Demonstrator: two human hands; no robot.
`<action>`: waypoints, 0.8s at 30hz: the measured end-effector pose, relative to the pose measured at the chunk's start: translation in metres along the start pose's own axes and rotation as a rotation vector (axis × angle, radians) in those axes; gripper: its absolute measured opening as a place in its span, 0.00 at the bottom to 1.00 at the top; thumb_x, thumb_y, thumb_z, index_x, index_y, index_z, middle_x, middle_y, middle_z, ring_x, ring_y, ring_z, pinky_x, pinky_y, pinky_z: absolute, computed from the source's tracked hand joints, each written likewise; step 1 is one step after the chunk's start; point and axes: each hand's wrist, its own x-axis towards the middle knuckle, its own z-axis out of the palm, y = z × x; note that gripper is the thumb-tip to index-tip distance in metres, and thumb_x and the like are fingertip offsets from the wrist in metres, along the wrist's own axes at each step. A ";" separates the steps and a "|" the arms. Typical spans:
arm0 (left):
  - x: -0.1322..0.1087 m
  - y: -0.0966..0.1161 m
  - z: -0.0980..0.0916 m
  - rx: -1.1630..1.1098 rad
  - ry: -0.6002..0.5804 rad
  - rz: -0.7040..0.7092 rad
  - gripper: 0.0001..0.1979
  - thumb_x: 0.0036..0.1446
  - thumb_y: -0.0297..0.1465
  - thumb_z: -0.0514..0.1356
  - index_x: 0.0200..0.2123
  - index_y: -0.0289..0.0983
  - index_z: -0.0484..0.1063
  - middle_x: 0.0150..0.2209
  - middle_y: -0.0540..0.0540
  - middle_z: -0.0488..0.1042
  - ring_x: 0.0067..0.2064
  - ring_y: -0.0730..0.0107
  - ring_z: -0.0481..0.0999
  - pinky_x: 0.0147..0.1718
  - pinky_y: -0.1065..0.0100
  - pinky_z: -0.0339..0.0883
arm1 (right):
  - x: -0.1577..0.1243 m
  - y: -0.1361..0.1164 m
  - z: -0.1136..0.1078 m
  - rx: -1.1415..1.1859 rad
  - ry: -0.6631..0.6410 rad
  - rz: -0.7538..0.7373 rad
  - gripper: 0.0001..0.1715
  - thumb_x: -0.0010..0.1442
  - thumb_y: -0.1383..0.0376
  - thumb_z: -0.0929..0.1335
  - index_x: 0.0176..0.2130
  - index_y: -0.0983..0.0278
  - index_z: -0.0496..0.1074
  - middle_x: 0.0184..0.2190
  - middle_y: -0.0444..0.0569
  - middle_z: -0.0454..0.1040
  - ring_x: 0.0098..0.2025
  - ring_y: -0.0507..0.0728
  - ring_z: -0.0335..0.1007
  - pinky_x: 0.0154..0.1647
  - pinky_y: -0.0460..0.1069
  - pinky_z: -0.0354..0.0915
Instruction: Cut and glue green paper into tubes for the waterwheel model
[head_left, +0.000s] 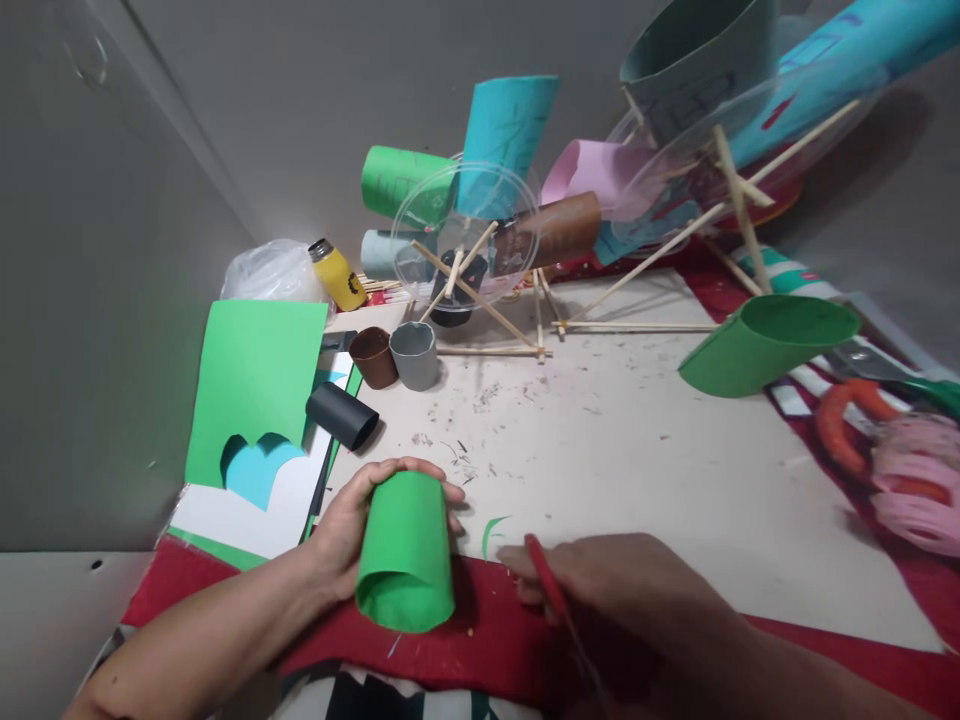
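My left hand (352, 525) is wrapped round a green paper tube (405, 555), holding it tilted with its open end toward me, just above the near edge of a beige work board (637, 450). My right hand (600, 580) lies low beside it, fingers closed on a thin red tool (547, 585) that may be scissors or a pen. A small green paper sliver (491, 530) lies on the board between the two hands.
Small black (343, 415), brown (373, 357) and grey (414, 355) paper tubes stand left of the board beside green paper sheets (251, 385). A stick-and-tube wheel model (480, 235) rises at the back, a larger one (720, 150) at right. A yellow bottle (339, 276) stands far left.
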 end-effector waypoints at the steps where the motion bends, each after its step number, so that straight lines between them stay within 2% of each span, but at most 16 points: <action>1: 0.000 0.001 -0.002 -0.018 -0.008 -0.018 0.17 0.59 0.41 0.60 0.39 0.32 0.76 0.41 0.38 0.80 0.39 0.60 0.80 0.40 0.63 0.72 | 0.000 0.001 0.000 0.011 0.018 -0.007 0.09 0.57 0.66 0.70 0.30 0.59 0.64 0.23 0.39 0.68 0.23 0.50 0.62 0.26 0.46 0.60; 5: 0.002 0.002 -0.011 -0.053 -0.090 -0.046 0.18 0.58 0.43 0.62 0.40 0.33 0.77 0.41 0.39 0.79 0.40 0.60 0.79 0.34 0.67 0.73 | 0.000 0.008 0.000 -0.073 0.132 -0.045 0.16 0.63 0.65 0.65 0.29 0.59 0.53 0.21 0.38 0.65 0.22 0.50 0.57 0.24 0.47 0.54; 10: 0.004 0.001 -0.021 -0.028 -0.242 -0.012 0.17 0.60 0.41 0.58 0.42 0.33 0.77 0.40 0.39 0.78 0.41 0.57 0.79 0.24 0.69 0.73 | -0.004 0.019 0.007 -0.305 0.092 -0.021 0.16 0.61 0.67 0.65 0.29 0.58 0.52 0.20 0.36 0.62 0.21 0.51 0.53 0.23 0.47 0.50; 15: 0.000 -0.002 -0.016 -0.033 -0.258 -0.003 0.16 0.60 0.39 0.57 0.41 0.33 0.77 0.38 0.39 0.78 0.43 0.56 0.79 0.27 0.70 0.74 | -0.005 0.027 0.014 -0.381 0.038 0.040 0.14 0.58 0.67 0.66 0.27 0.58 0.55 0.19 0.37 0.63 0.21 0.51 0.52 0.23 0.48 0.46; 20: -0.004 -0.006 -0.010 -0.081 -0.269 0.000 0.13 0.60 0.36 0.59 0.41 0.34 0.78 0.39 0.42 0.78 0.44 0.58 0.80 0.32 0.68 0.76 | -0.002 0.026 0.015 -0.341 -0.042 0.118 0.11 0.58 0.66 0.66 0.27 0.59 0.58 0.20 0.38 0.67 0.21 0.51 0.54 0.24 0.47 0.45; 24: -0.005 -0.007 -0.010 -0.018 -0.265 0.033 0.14 0.61 0.36 0.57 0.41 0.33 0.78 0.40 0.41 0.79 0.45 0.59 0.80 0.34 0.66 0.77 | -0.001 0.024 0.014 -0.318 -0.073 0.160 0.09 0.57 0.67 0.65 0.27 0.59 0.59 0.20 0.39 0.68 0.21 0.51 0.55 0.24 0.47 0.45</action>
